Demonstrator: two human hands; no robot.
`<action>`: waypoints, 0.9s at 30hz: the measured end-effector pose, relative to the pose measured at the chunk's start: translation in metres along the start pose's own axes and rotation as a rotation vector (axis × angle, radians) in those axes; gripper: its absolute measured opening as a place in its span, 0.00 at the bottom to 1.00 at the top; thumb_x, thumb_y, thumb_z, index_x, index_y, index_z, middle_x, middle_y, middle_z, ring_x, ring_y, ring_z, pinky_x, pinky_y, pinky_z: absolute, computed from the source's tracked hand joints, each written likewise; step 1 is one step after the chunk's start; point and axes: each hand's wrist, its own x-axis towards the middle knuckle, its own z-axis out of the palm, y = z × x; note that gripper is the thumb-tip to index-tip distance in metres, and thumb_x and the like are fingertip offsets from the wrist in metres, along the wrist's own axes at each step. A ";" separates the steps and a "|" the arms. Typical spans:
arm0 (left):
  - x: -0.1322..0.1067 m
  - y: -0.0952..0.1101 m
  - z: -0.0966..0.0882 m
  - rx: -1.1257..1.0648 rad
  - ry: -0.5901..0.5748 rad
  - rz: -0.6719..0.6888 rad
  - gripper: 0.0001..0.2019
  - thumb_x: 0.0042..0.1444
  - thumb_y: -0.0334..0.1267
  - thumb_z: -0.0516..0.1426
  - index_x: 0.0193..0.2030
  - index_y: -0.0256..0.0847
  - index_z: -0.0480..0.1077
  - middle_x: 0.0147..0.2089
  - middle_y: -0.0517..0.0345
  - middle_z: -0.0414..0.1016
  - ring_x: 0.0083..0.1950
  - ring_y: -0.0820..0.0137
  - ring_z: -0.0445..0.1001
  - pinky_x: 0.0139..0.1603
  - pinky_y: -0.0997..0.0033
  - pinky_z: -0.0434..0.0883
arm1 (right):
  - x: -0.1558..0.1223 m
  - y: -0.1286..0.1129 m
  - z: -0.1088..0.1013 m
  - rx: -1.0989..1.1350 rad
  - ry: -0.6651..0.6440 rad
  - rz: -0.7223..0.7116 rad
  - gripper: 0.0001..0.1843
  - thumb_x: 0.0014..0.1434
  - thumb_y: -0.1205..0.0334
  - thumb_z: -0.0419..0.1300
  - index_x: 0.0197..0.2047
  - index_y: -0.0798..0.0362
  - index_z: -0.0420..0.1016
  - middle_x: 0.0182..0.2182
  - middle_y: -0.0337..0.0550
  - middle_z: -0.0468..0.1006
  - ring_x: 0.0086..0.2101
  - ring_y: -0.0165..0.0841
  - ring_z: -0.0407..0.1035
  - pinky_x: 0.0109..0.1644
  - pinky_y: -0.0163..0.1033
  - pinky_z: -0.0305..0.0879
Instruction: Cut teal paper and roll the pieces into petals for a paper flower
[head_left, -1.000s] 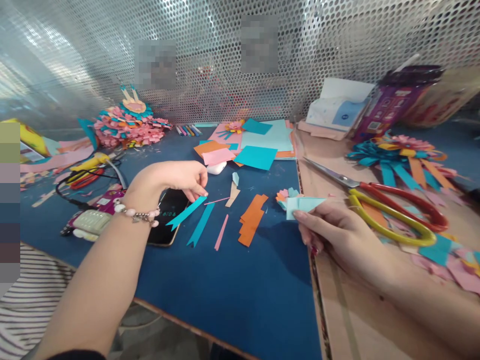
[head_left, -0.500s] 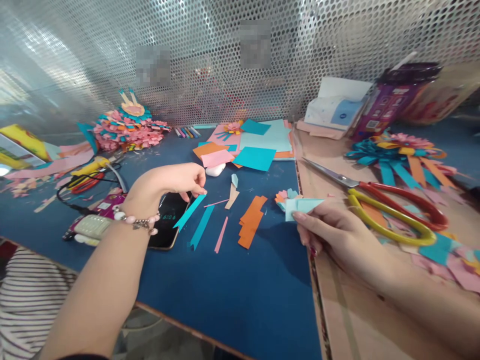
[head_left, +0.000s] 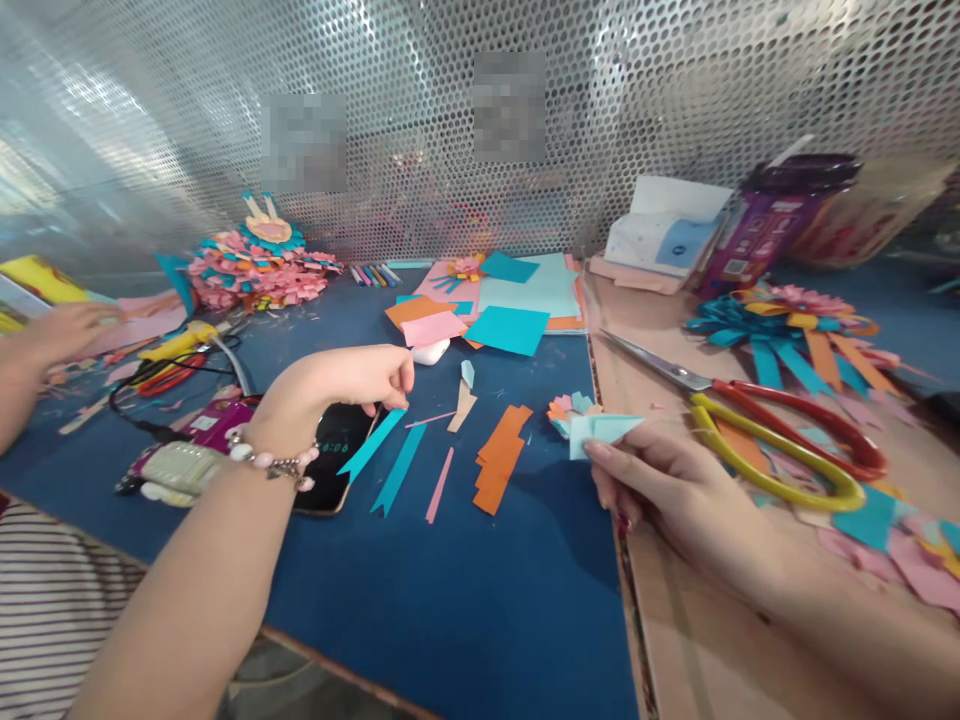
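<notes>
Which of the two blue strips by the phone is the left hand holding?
The left strip, overlapping the phone in view; the right strip lies on the table, untouched.

Close by the left hand [head_left: 371, 375], on its near side, a black phone [head_left: 342, 427] lies with lit digits on its screen. Just past that hand's fingers sits a small white rounded case [head_left: 431, 352], and well beyond it is a row of markers [head_left: 375, 275]. Left of the same hand, a black cable [head_left: 165, 433] curls near a purple box [head_left: 214, 420]. Beyond the right hand [head_left: 675, 480] I can see a tissue packet [head_left: 660, 240], a purple dark-lidded cup [head_left: 769, 230] and a clear plastic container [head_left: 885, 205]. Perforated metal sheeting [head_left: 420, 90] rises beyond both hands.
</notes>
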 end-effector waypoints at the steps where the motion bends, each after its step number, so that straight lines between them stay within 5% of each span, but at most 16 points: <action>1: -0.001 0.001 0.000 -0.019 -0.006 -0.001 0.12 0.47 0.36 0.56 0.39 0.37 0.63 0.37 0.50 0.74 0.28 0.70 0.73 0.26 0.74 0.70 | 0.000 -0.001 0.000 -0.010 -0.006 0.006 0.22 0.58 0.46 0.55 0.21 0.53 0.66 0.16 0.35 0.66 0.19 0.26 0.62 0.27 0.34 0.60; 11: -0.004 0.008 0.006 -0.037 -0.029 -0.045 0.13 0.47 0.32 0.55 0.41 0.37 0.61 0.40 0.48 0.74 0.38 0.65 0.76 0.32 0.73 0.72 | 0.000 0.005 0.000 0.001 0.000 -0.065 0.24 0.59 0.44 0.53 0.20 0.52 0.60 0.15 0.33 0.61 0.18 0.25 0.55 0.25 0.35 0.54; 19: -0.006 0.008 0.000 -0.137 -0.065 0.059 0.12 0.50 0.40 0.56 0.40 0.39 0.60 0.38 0.53 0.70 0.37 0.68 0.71 0.31 0.72 0.72 | -0.002 0.001 0.000 0.041 -0.027 -0.008 0.24 0.57 0.43 0.55 0.20 0.53 0.64 0.13 0.33 0.60 0.17 0.25 0.58 0.22 0.34 0.56; 27: 0.006 0.002 -0.001 0.054 0.065 0.235 0.09 0.55 0.39 0.51 0.41 0.39 0.64 0.38 0.55 0.68 0.37 0.71 0.67 0.37 0.74 0.65 | -0.002 0.000 -0.001 0.051 -0.020 0.030 0.22 0.56 0.48 0.59 0.19 0.53 0.64 0.13 0.32 0.61 0.17 0.24 0.56 0.22 0.32 0.55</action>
